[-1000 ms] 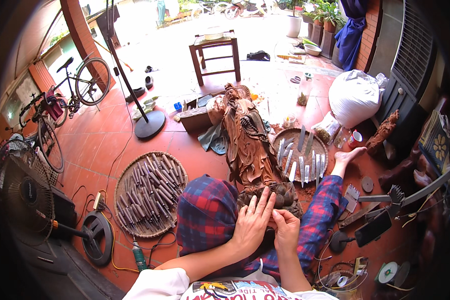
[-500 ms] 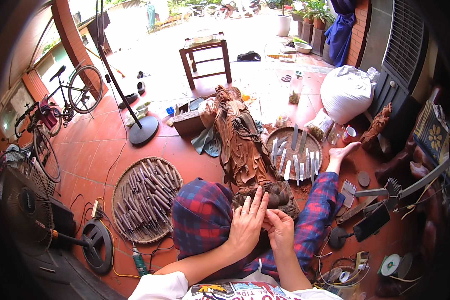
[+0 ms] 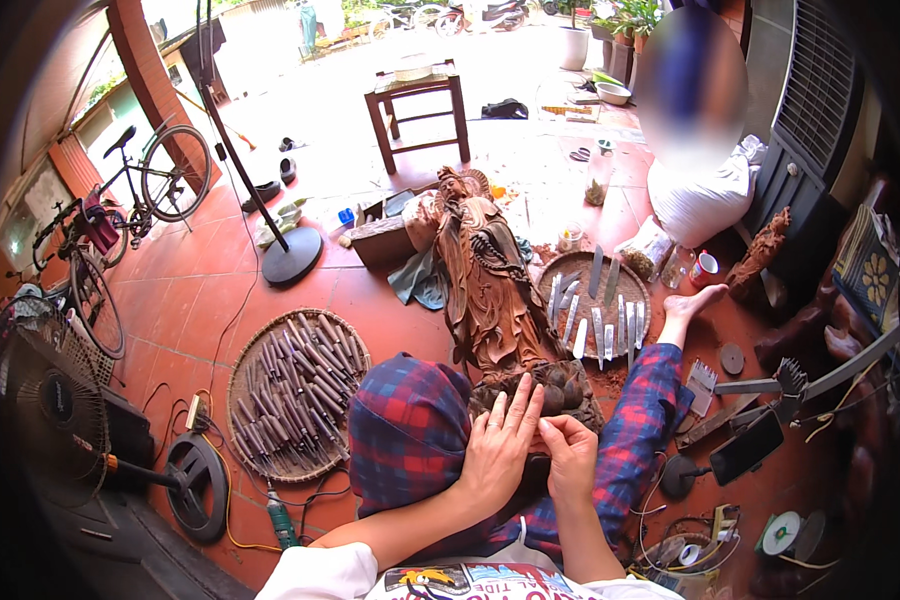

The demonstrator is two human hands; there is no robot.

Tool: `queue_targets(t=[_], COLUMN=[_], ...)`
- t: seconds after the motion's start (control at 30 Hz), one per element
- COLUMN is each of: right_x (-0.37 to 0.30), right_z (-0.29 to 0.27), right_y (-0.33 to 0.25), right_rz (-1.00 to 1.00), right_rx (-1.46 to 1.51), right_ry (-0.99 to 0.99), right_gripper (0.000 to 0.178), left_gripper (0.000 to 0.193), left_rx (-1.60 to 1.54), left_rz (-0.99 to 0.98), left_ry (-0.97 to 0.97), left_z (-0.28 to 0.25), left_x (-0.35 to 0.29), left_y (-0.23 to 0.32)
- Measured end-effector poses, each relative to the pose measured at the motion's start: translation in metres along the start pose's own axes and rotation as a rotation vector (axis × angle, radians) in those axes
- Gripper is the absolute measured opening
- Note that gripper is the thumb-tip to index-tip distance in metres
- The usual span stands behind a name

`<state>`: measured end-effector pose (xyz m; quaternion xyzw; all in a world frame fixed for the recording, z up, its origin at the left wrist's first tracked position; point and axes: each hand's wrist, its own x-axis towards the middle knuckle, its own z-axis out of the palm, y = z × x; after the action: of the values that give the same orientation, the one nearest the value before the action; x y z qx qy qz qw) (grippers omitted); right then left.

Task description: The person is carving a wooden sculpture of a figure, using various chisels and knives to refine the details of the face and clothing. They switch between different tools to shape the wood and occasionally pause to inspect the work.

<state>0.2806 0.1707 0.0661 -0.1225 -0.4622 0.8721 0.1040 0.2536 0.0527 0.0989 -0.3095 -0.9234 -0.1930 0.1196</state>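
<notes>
A brown carved wooden statue of a robed figure lies before me, its head away and its carved base close to my hands. My left hand is held out over the near end of the base, fingers straight and nearly together, a ring on one finger. Beside its fingers, my right hand has thumb and fingertips pinched together; whatever they hold, if anything, is too small to tell. Whether the hands touch the wood I cannot tell. My bent knee, in plaid cloth, rises left of the hands.
At left, a round woven tray bears many wood-handled carving tools. Flat blades lie on another tray by my bare foot. A green power tool, a fan, cables and a phone on a stand surround me.
The whole view has shifted slightly. Both hands keep nearly the same pose over the base, and the statue lies as before.
</notes>
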Motion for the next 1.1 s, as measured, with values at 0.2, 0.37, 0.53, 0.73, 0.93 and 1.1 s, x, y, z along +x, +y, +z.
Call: queue_targets(t=[0.2, 0.37, 0.53, 0.73, 0.93, 1.1], right_x=[-0.001, 0.002, -0.001, 0.000, -0.007, 0.003], right_z=[0.004, 0.002, 0.007, 0.003, 0.001, 0.013], right_y=[-0.002, -0.003, -0.006, -0.006, -0.008, -0.018], right_rz=[-0.052, -0.054, -0.095, -0.080, -0.173, -0.095], right_rx=[-0.057, -0.072, -0.087, -0.194, -0.277, -0.142], right_ry=[0.025, -0.025, 0.016, 0.031, 0.017, 0.012], right_gripper=[0.011, 0.010, 0.010, 0.010, 0.012, 0.010], left_gripper=[0.082, 0.084, 0.084, 0.078, 0.080, 0.089], left_rx=[-0.029, -0.036, -0.056, -0.103, -0.106, -0.178], left_rz=[0.000, 0.007, 0.019, -0.014, -0.025, 0.008], left_ry=[-0.004, 0.000, 0.006, 0.038, 0.003, 0.000], left_z=[-0.002, -0.003, -0.004, 0.002, 0.001, -0.007], left_x=[0.002, 0.002, 0.002, 0.000, -0.005, 0.006], left_y=[0.000, -0.002, -0.001, 0.000, 0.005, -0.002])
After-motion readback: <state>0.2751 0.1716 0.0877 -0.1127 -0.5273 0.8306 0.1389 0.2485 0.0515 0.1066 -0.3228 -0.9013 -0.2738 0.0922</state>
